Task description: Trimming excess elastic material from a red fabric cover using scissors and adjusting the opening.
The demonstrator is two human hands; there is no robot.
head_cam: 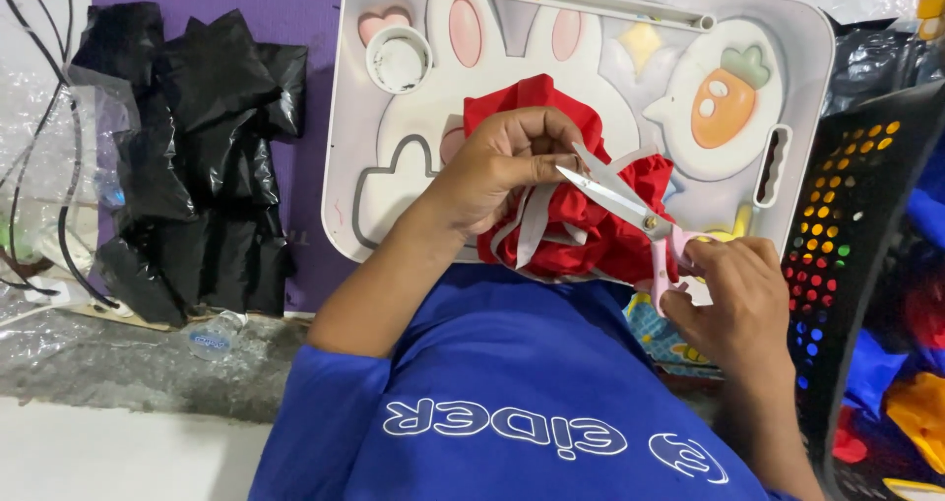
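While the camera looked down from the head, these things were seen:

Left hand: the left hand [502, 166] rested on the red cloth [581, 216], and its grip was closed on a fold of the cloth and a pale grey strip [535, 227], pinched between thumb and fingers.

Right hand: the right hand [740, 304] held the pink handles of the scissors [630, 206], with its grip closed around them.

Scissors: the blades were open, with the tips close to the left thumb and one blade just above the grey strip.

Red cloth: it lay bunched on the near edge of the desk [797, 58], a small white lap desk with a rabbit and a carrot picture.

Cup: a small round white cup [399, 60] sat in the hole of the desk, well apart from the hands.

Left side: crumpled black plastic bags [187, 147] lay on a purple mat [315, 166].

Right side: a black basket [856, 216] with holes stood beside the desk, and coloured cloth was inside.
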